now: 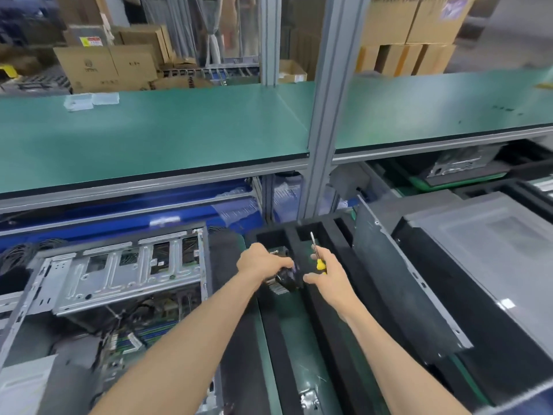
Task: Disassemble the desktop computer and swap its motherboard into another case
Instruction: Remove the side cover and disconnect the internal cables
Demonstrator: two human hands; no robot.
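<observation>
An open desktop case (125, 274) lies at the lower left, its metal drive cage on top and the motherboard (140, 333) with cables visible inside. My left hand (260, 260) grips a black cooler with metal fins (284, 281) over the black foam tray (302, 235) in the middle. My right hand (327, 272) holds a yellow-handled screwdriver (317, 254), shaft pointing up, fingers spread beside the cooler. A second grey case (484, 256) lies closed at the right. A dark side panel (404, 289) leans between tray and that case.
A green shelf (155, 139) runs across above the work surface, split by a grey upright post (324, 115). Two small clear plastic boxes (89, 100) sit on it. Cardboard boxes (104, 67) are stacked behind. Another computer chassis (457, 166) lies under the shelf at right.
</observation>
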